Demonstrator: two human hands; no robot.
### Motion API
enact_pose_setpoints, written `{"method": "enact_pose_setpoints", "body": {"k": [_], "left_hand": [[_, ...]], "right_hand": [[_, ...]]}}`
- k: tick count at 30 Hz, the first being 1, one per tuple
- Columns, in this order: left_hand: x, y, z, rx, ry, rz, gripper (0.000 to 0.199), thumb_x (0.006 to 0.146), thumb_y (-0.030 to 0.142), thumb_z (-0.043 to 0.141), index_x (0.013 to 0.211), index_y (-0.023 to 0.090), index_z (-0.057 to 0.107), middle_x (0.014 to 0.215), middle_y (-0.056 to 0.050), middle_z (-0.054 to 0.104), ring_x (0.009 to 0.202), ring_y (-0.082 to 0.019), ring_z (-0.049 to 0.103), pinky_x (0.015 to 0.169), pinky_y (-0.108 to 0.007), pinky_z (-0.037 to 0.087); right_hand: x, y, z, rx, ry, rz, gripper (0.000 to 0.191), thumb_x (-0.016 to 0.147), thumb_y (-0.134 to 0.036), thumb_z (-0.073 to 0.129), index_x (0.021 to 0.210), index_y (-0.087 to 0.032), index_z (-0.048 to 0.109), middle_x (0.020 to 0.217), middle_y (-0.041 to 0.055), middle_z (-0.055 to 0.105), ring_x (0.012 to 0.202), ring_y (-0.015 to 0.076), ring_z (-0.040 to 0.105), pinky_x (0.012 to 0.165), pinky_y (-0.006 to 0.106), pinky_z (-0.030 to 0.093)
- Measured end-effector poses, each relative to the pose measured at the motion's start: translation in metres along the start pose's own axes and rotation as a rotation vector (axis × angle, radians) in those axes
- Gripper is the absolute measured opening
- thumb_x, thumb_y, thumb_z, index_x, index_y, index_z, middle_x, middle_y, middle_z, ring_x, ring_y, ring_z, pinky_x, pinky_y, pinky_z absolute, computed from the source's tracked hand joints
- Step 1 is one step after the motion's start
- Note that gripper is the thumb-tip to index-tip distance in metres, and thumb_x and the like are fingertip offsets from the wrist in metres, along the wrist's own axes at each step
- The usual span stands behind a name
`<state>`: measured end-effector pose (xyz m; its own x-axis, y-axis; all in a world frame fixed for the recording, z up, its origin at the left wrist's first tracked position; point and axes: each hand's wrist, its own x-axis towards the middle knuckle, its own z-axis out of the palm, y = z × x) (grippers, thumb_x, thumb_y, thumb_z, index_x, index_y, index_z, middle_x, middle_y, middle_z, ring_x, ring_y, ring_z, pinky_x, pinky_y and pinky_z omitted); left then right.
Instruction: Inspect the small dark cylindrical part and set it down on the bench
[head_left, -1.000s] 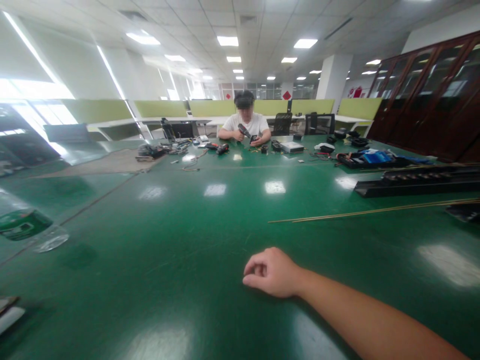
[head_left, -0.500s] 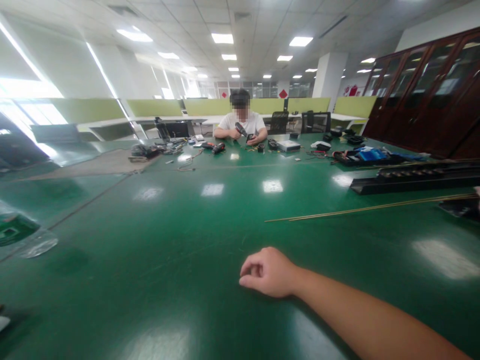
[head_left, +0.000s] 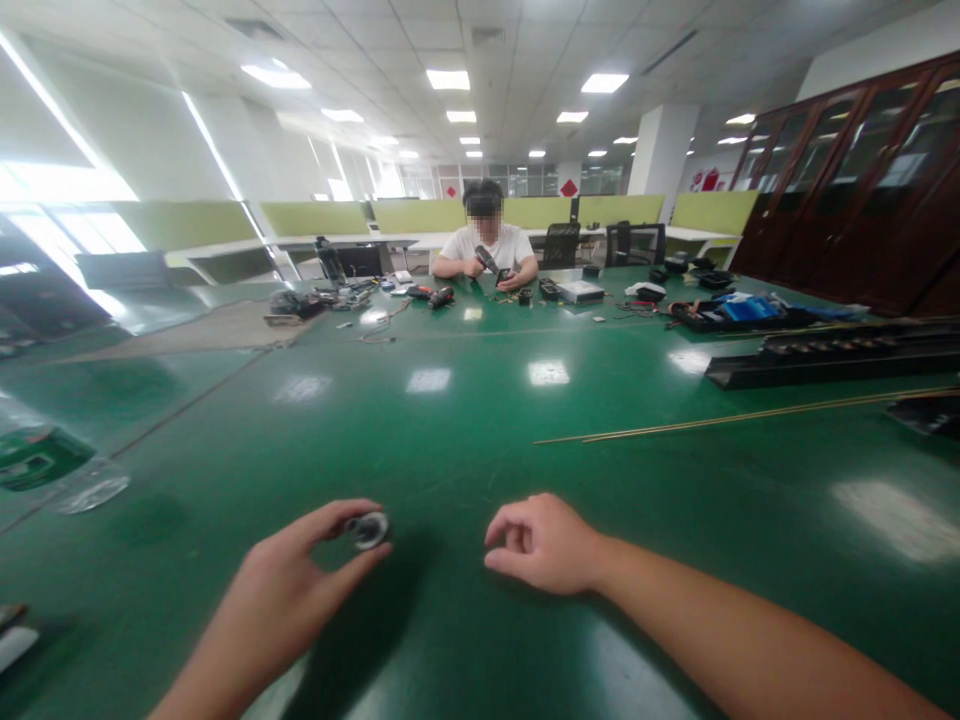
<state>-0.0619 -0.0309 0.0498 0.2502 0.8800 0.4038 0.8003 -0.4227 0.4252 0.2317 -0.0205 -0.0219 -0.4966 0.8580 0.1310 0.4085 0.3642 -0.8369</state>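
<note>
Ring: a small round part (head_left: pixel 370 531) is sitting between thumb and forefinger of the left hand (head_left: pixel 274 590), nearer the wearer than the rods (head_left: pixel 645 432) and left of their tips.
Left fingers: thumb and forefinger are pinching the ring at opposite edges; the hand is apparently hovering over the table (head_left: pixel 360 430).
Right fingers: the right hand (head_left: pixel 555 548) is resting on the wearer's side of the rods, curling loosely, leaving a narrow gap between thumb and forefinger; nothing is showing in it.
Key relation: the ring is facing the right hand's curled opening from the left, roughly level with it, near but apart. The left hand is touching it, so is nearer.
Ring's axis: its round face is partly showing to the camera; exact tilt, cannot tell.
Bottle: (head_left: pixel 49 458) is lying well left of the rods.
Rails: (head_left: pixel 832 362) are lying just beyond the rods.
Across: a person (head_left: pixel 466 247) is holding a drill (head_left: pixel 487 260), well beyond the rods.
</note>
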Motion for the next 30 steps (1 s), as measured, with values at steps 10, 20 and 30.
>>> {"method": "enact_pose_setpoints", "body": {"k": [10,20,30], "left_hand": [[0.041,0.049,0.110,-0.447,-0.130,-0.045,0.029,0.080,0.024,0.064,0.108,0.022,0.070,0.104,-0.003,0.074,0.093,-0.019,0.070,0.087,-0.031,0.056],[0.034,0.032,0.109,-0.471,-0.136,0.019,0.030,0.074,0.018,0.068,0.102,0.027,0.072,0.105,0.001,0.074,0.097,-0.017,0.069,0.089,-0.026,0.055],[0.032,0.032,0.112,-0.435,-0.075,0.139,0.026,0.079,0.018,0.067,0.103,0.027,0.068,0.106,0.001,0.072,0.099,-0.015,0.067,0.091,-0.026,0.053]], "right_hand": [[0.006,0.004,0.002,0.195,0.157,0.077,0.021,0.074,-0.016,0.067,0.089,-0.020,0.054,0.063,-0.0070,0.056,0.052,0.0085,0.050,0.051,0.018,0.038],[0.001,0.002,0.004,0.080,0.081,0.034,0.012,0.074,-0.016,0.068,0.082,-0.020,0.060,0.059,-0.0069,0.056,0.052,0.0085,0.053,0.052,0.019,0.037],[0.000,-0.002,0.002,0.099,0.063,0.063,0.011,0.077,-0.022,0.070,0.081,-0.019,0.060,0.060,-0.0062,0.055,0.051,0.0087,0.051,0.050,0.020,0.038]]}}
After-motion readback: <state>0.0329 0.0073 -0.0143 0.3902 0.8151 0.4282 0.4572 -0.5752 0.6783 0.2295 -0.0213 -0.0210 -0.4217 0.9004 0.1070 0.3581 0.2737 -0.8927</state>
